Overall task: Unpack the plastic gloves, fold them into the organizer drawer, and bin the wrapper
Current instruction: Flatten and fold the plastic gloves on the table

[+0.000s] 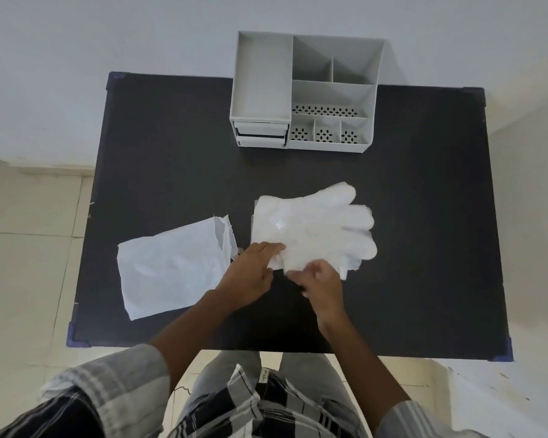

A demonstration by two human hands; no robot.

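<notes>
I see a checked shirt (260,406) in black, white and grey, its sleeves (108,384) rolled up above the elbows so both forearms are bare. Below the shirt hem I make out grey trousers (228,368), and a small label shows on the shirt's front edge.

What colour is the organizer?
Light grey organizer, with dotted perforated panels on its front right compartments; head view.

Gloves (314,229): thin translucent plastic, faint sheen. Wrapper (171,270): white, matt, papery, torn edge. Organizer (304,93): smooth matt grey plastic. Tabletop (171,153): black, matt.
</notes>
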